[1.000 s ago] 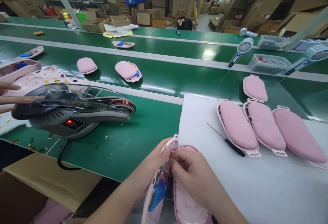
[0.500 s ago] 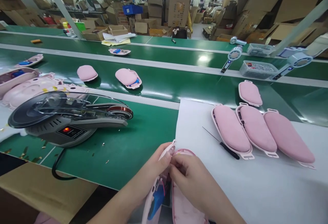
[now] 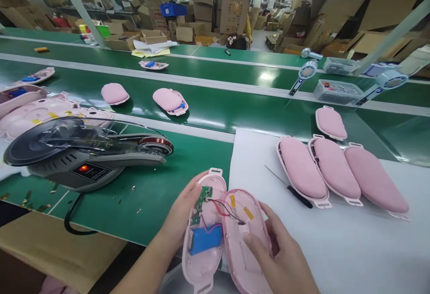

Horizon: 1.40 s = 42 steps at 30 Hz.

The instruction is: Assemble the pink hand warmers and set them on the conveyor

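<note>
My left hand (image 3: 183,215) is closed around the outer edge of a pink plastic shell half (image 3: 204,267). Inside that half sit a green circuit board (image 3: 205,192) and a blue battery pack (image 3: 205,240). My right hand (image 3: 278,244) grips the other pink shell half (image 3: 240,258), thumb on its inner face and fingers behind the rim. Two strips of yellow tape (image 3: 248,213) stick to this inner face. Thin red and black wires (image 3: 223,206) run across from one half to the other. The halves lie open side by side, insides facing up.
A grey tape dispenser (image 3: 90,159) with a red light stands on the left. To the right, several pink padded cases (image 3: 302,168) and a black-handled screwdriver (image 3: 298,196) lie on white sheeting (image 3: 336,249). More pink cases (image 3: 170,101), handheld fans (image 3: 304,74) and a parts bin (image 3: 337,91) stand farther back.
The two shell halves have swung apart, and their insides now face up. My right hand has moved from the top, where its fingers were pinched, to the right half's outer edge.
</note>
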Each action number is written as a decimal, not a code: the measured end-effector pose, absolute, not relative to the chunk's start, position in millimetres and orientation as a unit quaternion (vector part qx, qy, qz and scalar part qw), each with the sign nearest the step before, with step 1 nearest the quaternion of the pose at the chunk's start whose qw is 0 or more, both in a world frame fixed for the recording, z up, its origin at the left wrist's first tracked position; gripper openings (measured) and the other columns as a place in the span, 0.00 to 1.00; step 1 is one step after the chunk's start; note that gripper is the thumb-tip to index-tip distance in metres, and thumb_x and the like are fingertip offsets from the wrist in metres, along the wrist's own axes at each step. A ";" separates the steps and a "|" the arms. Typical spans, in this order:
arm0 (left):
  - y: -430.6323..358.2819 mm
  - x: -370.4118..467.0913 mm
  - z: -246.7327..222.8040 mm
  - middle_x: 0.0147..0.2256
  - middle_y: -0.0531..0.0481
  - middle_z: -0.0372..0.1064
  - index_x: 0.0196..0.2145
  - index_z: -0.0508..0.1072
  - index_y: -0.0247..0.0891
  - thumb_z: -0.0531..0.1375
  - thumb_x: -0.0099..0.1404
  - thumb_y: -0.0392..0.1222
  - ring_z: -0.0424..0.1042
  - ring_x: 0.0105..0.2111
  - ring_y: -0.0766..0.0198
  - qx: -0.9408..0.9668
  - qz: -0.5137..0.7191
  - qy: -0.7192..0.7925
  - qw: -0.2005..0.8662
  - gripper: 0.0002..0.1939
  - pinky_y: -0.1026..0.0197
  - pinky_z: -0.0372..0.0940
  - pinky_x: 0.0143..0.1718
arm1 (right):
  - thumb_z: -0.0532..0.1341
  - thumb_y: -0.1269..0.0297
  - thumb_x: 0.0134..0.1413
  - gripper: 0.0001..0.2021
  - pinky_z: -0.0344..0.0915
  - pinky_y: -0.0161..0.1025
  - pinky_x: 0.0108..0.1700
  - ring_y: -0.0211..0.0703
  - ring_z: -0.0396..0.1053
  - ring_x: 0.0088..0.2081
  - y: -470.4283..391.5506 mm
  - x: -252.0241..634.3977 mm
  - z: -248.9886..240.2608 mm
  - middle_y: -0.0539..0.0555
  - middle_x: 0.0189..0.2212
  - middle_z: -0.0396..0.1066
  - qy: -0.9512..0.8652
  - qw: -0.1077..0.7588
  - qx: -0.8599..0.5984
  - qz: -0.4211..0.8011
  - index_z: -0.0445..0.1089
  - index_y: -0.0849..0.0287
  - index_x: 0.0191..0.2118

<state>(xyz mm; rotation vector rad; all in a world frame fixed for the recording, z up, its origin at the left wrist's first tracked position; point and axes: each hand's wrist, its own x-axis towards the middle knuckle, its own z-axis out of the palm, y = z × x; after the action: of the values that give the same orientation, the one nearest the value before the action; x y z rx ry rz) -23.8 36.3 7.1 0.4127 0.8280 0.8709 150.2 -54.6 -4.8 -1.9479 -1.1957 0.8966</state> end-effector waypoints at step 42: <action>10.0 -39.9 8.4 0.48 0.46 0.63 0.44 0.75 0.47 0.51 0.62 0.32 0.68 0.47 0.56 0.663 0.339 0.549 0.380 0.18 0.58 0.65 0.45 | 0.53 0.59 0.58 0.14 0.65 0.39 0.36 0.44 0.68 0.33 -44.3 105.7 29.5 0.54 0.33 0.72 -0.487 0.410 -0.716 0.288 0.70 0.55 0.45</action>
<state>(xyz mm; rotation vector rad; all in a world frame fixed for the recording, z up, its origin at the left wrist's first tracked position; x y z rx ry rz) -39.9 10.0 8.4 1.6937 1.4012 0.8647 105.7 -44.3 29.5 -1.8023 -1.2259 0.7255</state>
